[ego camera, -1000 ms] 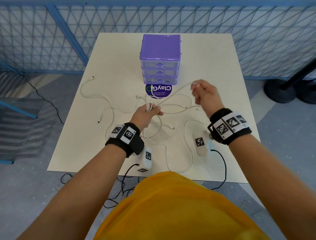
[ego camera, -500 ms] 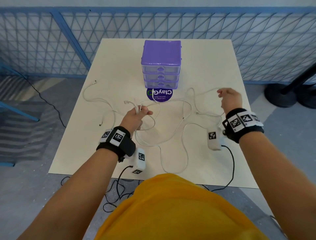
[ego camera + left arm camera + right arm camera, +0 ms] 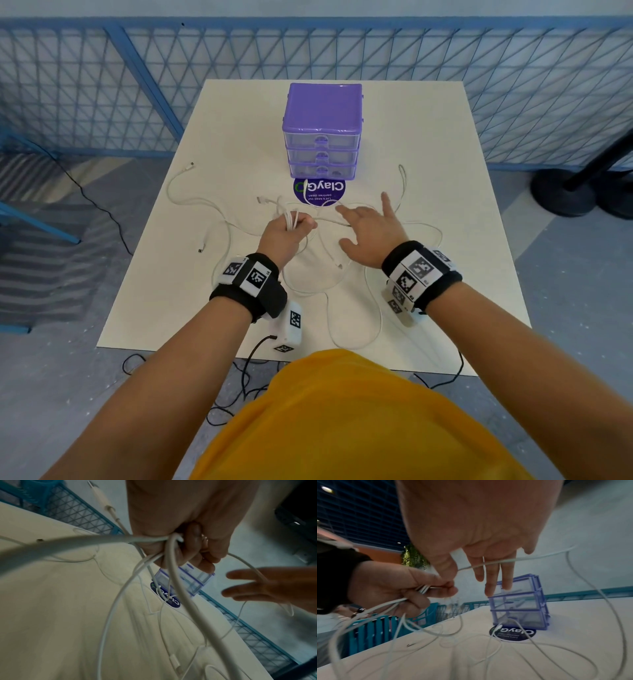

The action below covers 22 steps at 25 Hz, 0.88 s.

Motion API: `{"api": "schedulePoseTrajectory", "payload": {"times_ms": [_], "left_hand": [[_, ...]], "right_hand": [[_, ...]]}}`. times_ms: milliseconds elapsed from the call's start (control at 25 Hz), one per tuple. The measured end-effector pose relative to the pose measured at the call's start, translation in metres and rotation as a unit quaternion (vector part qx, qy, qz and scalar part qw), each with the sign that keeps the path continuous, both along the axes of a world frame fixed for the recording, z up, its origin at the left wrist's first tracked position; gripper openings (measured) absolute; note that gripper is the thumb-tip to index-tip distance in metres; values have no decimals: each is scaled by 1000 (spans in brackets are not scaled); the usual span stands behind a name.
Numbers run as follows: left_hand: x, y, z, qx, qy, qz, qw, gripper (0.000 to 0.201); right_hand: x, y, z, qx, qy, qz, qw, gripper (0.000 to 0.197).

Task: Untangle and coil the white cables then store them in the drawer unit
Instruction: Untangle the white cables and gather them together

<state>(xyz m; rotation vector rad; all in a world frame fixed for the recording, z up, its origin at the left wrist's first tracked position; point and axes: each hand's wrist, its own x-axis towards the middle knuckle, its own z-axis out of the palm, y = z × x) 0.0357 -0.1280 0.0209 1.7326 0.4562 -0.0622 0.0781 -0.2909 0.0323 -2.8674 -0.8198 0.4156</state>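
Observation:
Tangled white cables sprawl over the cream table in front of the purple drawer unit, whose three drawers are closed. My left hand grips a bunch of cable strands above the table's middle; a connector sticks out beyond the fist. My right hand hovers beside it, fingers spread and straight, holding nothing. One strand runs across the right fingers in the right wrist view. Loose cable ends lie at the far left and left.
A round dark ClayGo sticker lies on the table just before the drawer unit. Blue mesh fencing surrounds the table. A black stand base sits on the floor at right. Black wires hang below the near table edge.
My right hand let go of the strand it had pulled out to the right, came back toward the left hand and opened. The left hand kept its grip on the bunch.

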Motion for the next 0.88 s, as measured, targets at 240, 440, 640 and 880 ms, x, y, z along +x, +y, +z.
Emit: {"api": "schedulePoseTrajectory", "payload": {"times_ms": [240,440,640,880], "left_hand": [[4,-11,6,-106,2,1,994,16],[12,15,14,-251,19,129,959,19],[4,15,8,-234,28,109,966,24],[-2,-10,5,-132,-22,5,991,28]], "right_hand": [[-4,13,-1,260,112,-82,956,28],[-9,-29,-24,249,146,-86,954,23],[-7,-67,-51,193,233,-171,938,22],[3,-22,-9,362,195,-194,891,27]]}}
